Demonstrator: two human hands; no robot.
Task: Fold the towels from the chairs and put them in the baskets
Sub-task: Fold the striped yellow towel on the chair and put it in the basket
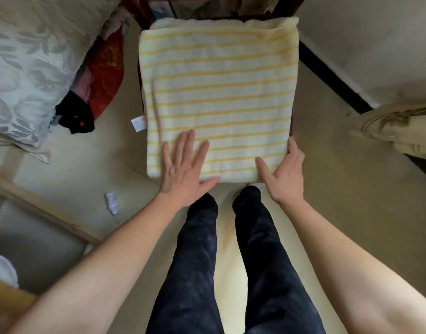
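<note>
1. Yellow-striped towel (pixel 219 92): cream terry with yellow bands, folded into a thick rectangle. It lies flat on the chair seat and covers it, at 12 o'clock from the person's legs.
2. Care label (pixel 137 123): white, sticking out from the towel's 9 o'clock edge.
3. Left hand (pixel 183 169): on the towel's 7 o'clock corner, palm down, fingers straight and spread, pressing the cloth.
4. Right hand (pixel 284 172): at the towel's 5 o'clock corner, thumb laid on top, fingers bent round the side edge, holding the folded layers.
5. Chair (pixel 135 10): dark red-brown wood, its frame showing past the towel at 12 o'clock.
6. Legs (pixel 200 261): dark trousers, at 6 o'clock of the towel, on a pale floor (pixel 327 189).
7. Surroundings:
   - grey leaf-patterned bedding (pixel 21 68) at 10 o'clock
   - red cloth (pixel 103 68) and black cloth (pixel 74 114) between the bedding and the chair
   - cream patterned fabric (pixel 399 126) at 3 o'clock
</note>
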